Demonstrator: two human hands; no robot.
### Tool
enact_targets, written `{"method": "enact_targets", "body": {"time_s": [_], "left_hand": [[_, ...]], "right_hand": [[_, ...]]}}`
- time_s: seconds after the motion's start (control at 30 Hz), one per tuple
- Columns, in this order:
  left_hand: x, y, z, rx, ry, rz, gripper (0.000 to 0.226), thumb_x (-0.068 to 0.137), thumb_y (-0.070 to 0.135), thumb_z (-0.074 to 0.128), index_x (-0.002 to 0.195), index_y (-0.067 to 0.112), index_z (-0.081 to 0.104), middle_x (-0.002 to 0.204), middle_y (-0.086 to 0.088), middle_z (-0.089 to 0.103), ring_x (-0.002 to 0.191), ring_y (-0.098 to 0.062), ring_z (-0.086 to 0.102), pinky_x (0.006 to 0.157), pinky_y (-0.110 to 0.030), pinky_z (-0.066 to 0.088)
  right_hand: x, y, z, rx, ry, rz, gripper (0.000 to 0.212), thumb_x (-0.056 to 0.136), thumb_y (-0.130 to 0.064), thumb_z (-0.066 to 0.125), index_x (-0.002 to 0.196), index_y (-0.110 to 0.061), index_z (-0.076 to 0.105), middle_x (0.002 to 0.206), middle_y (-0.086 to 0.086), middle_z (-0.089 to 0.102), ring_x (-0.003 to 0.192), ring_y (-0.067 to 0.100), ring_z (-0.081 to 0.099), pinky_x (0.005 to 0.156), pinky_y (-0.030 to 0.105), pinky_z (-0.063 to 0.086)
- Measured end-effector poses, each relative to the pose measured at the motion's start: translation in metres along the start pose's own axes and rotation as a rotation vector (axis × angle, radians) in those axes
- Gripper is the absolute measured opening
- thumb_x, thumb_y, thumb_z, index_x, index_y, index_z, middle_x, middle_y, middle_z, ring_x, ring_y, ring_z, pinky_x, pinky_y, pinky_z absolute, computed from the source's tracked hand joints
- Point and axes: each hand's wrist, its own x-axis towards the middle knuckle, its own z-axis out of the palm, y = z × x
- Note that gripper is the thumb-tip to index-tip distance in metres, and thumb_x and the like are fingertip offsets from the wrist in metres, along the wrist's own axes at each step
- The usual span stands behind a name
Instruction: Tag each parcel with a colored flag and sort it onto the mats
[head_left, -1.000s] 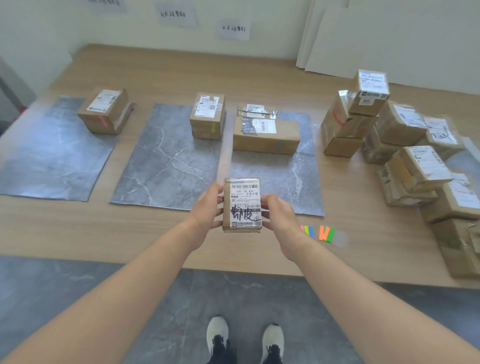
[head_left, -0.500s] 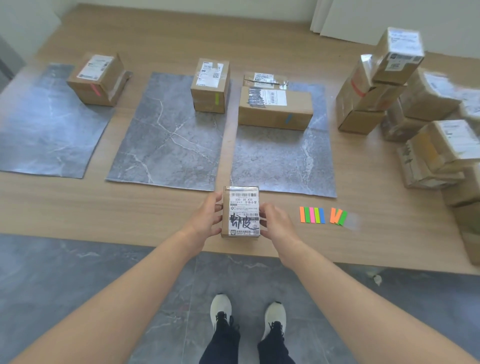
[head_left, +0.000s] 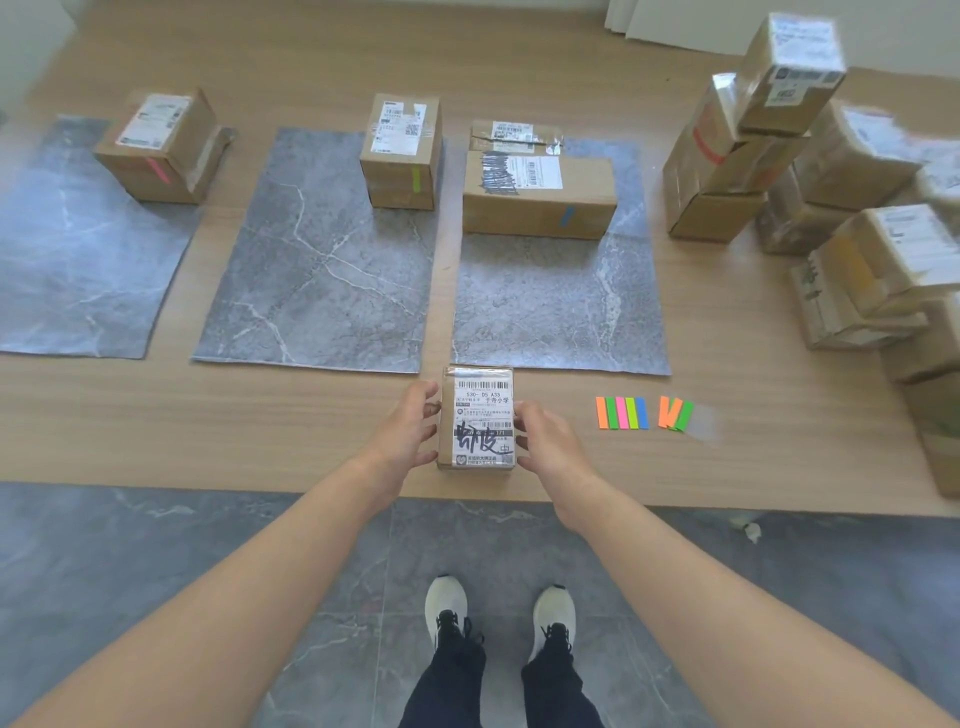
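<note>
While the wooden table (head_left: 519, 78) fills most of the view, three grey marbled mats lie side by side on it. A loose pile of unsorted parcels (head_left: 779, 171) crowds the table's right side. The left mat (head_left: 67, 280) bears a box with a pink flag (head_left: 171, 140); the middle mat (head_left: 322, 291), a box with a green flag (head_left: 400, 171); the right mat (head_left: 556, 312), a long box with a blue flag (head_left: 537, 208) and a flat parcel (head_left: 514, 136) just behind it. Near the front edge, just short of the right mat, the small parcel (head_left: 477, 418) faces label up between both hands: the left hand (head_left: 402, 431) grips its left side, the right hand (head_left: 550, 441) its right side. Whether it rests on the wood cannot be told. Just right of it lie the colored flags (head_left: 644, 414) in two small clusters.
</note>
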Motion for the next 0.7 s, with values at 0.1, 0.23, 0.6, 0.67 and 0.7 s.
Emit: {"method": "enact_targets", "body": {"time_s": [0.1,0.23,0.6,0.67,0.7], "left_hand": [[-0.002,0.009,0.002,0.062,0.03,0.064,0.048,0.104,0.044,0.035,0.146,0.021,0.046,0.15,0.001,0.046,0.139,-0.022,0.043,0.116,-0.044,0.036],[-0.005,0.028,0.006,0.087,0.051,0.182,0.041,0.103,0.044,0.037,0.133,0.024,0.054,0.139,0.004,0.054,0.127,-0.017,0.049,0.115,-0.044,0.037],[-0.006,0.063,0.083,0.047,-0.064,0.221,0.036,0.102,0.038,0.043,0.13,0.021,0.058,0.133,-0.001,0.06,0.124,-0.022,0.055,0.11,-0.042,0.044],[-0.002,0.062,0.102,0.051,-0.072,0.214,0.035,0.103,0.039,0.041,0.129,0.022,0.057,0.133,0.0,0.06,0.124,-0.022,0.055,0.11,-0.041,0.044],[0.0,0.062,0.111,0.058,-0.074,0.215,0.035,0.103,0.039,0.041,0.129,0.023,0.057,0.133,0.0,0.06,0.124,-0.022,0.056,0.109,-0.041,0.044]], "right_hand": [[-0.003,-0.004,-0.007,-0.006,0.036,0.011,0.03,0.106,-0.028,0.039,0.087,-0.026,0.062,0.088,-0.017,0.064,0.084,0.0,0.059,0.094,0.03,0.048],[-0.012,-0.014,-0.017,0.014,0.089,-0.019,0.047,0.102,-0.034,0.041,0.126,0.005,0.054,0.139,0.024,0.053,0.129,0.041,0.052,0.113,0.057,0.04],[0.005,-0.011,-0.094,0.11,0.201,-0.082,0.029,0.105,-0.028,0.044,0.103,-0.012,0.069,0.125,0.019,0.062,0.122,0.035,0.059,0.109,0.054,0.045],[0.017,-0.009,-0.112,0.102,0.218,-0.111,0.022,0.106,-0.026,0.045,0.098,-0.03,0.065,0.108,-0.004,0.067,0.113,0.023,0.062,0.11,0.047,0.046],[0.023,-0.007,-0.121,0.102,0.221,-0.127,0.021,0.106,-0.025,0.044,0.103,-0.03,0.064,0.106,-0.01,0.066,0.112,0.019,0.061,0.11,0.046,0.046]]}}
